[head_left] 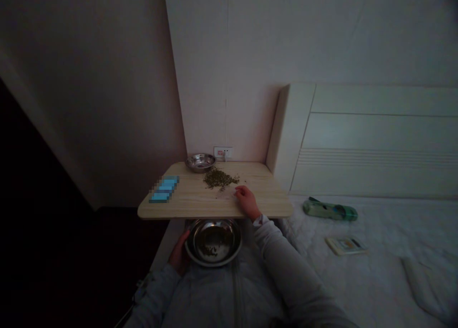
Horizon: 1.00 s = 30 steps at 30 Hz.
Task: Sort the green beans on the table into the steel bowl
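At counter [214,209]: R grip [246,201] half-curled on the wood, nothing seen in it, dried herbs [219,178] at its 11 o'clock. L grip [178,254] wrapped on rim of steel bowl [213,242], held below counter edge, herb bits [211,251] inside. Small steel bowl [200,162] at counter's 12 o'clock.

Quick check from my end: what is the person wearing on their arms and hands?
The left hand and right hand are bare, with no gloves. Both arms are in long light grey sleeves of a top with a zip down the front. A small whitish patterned cuff shows at the right wrist.
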### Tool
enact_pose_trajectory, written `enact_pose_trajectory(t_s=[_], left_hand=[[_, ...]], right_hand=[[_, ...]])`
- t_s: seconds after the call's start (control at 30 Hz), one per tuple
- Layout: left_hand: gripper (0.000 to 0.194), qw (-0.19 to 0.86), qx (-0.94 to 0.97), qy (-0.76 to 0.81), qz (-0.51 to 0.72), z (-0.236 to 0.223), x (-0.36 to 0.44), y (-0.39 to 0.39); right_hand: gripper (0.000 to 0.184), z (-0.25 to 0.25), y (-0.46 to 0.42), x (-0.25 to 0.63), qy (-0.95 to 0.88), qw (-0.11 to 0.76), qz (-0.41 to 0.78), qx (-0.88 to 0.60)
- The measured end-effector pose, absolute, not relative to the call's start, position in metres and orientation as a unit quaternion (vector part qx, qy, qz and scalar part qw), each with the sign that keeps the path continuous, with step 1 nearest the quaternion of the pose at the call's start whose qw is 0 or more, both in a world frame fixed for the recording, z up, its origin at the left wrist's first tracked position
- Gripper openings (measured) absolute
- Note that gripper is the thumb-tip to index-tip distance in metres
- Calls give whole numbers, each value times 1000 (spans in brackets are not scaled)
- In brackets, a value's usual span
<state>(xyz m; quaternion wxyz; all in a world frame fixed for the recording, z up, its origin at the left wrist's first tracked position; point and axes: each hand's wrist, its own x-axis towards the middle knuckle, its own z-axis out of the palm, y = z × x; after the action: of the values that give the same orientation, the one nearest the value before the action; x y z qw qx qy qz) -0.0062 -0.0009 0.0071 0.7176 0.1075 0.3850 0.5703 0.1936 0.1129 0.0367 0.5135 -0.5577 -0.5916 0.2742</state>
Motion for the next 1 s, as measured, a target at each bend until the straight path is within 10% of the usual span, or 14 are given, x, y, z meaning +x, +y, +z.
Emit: enact_pose_trajectory(t_s=[1.0], left_hand=[[26,726,123,386,555,0,-9,1]], right_hand=[[20,38,111,193,-622,492,286,-538]])
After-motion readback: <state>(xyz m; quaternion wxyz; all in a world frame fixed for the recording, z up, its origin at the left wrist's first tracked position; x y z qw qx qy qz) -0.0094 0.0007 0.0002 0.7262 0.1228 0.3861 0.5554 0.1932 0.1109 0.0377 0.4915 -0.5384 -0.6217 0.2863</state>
